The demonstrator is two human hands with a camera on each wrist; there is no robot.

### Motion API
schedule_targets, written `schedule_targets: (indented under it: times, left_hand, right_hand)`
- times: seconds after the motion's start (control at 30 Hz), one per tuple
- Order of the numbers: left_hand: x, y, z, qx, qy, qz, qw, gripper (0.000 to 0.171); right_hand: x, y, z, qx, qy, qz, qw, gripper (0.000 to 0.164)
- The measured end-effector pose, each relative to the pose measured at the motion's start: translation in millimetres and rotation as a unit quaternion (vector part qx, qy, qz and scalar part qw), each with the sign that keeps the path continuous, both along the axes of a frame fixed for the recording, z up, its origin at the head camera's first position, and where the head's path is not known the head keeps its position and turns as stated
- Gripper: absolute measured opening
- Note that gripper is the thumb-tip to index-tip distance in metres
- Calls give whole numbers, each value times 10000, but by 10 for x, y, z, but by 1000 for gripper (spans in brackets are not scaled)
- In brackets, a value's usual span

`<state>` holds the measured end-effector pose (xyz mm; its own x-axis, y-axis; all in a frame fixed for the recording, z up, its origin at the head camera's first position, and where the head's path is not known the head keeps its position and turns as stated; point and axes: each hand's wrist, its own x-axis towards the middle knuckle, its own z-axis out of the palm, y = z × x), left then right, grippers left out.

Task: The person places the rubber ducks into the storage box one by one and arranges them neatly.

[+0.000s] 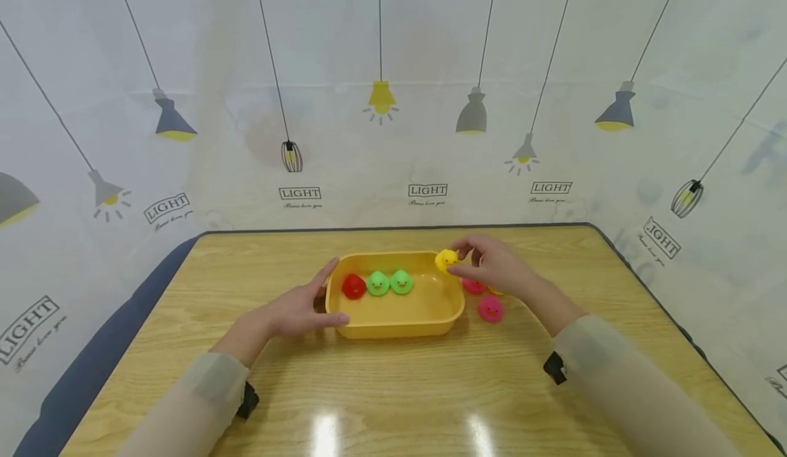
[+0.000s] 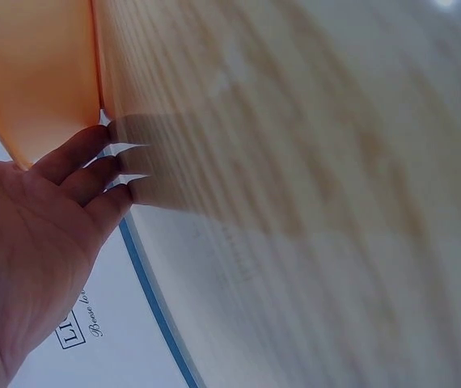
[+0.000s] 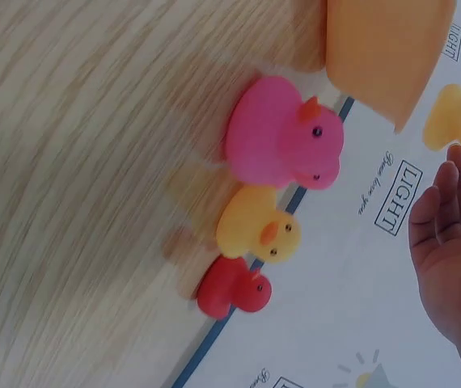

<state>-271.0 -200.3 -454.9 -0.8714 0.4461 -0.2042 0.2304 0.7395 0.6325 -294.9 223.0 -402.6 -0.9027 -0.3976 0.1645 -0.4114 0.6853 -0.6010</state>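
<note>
My right hand [image 1: 492, 266] pinches a yellow rubber duck [image 1: 445, 260] between thumb and fingertips, over the far right corner of a yellow plastic tub [image 1: 393, 330]. In the right wrist view the held duck [image 3: 449, 117] shows at the right edge. Inside the tub, toward its left, sit a red duck [image 1: 353, 286] and two green ducks, one [image 1: 378, 284] beside the other [image 1: 402, 282]. My left hand [image 1: 301, 309] rests around the tub's left end, thumb extended at the near rim and index finger along the far side; its fingertips lie by the outer wall [image 2: 44, 73].
Outside the tub's right end stand more ducks on the wooden table [image 1: 393, 389]: pink [image 3: 271, 137], yellow [image 3: 255, 226] and red [image 3: 229, 287], partly behind my right hand in the head view. A lamp-patterned cloth [image 1: 369, 163] hangs beyond the table's far edge.
</note>
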Motion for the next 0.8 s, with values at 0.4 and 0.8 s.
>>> schedule_targets:
  times: [0.4, 0.8]
  left_hand:
    - [-4, -10, 0, 21, -23, -8, 10000, 125]
    - [-9, -3, -11, 8, -8, -19, 10000, 126]
  right_hand:
    - [-133, -353, -230, 416, -14, -195, 9989, 35]
    - [-199, -438, -447, 971, 31, -240, 9950, 33]
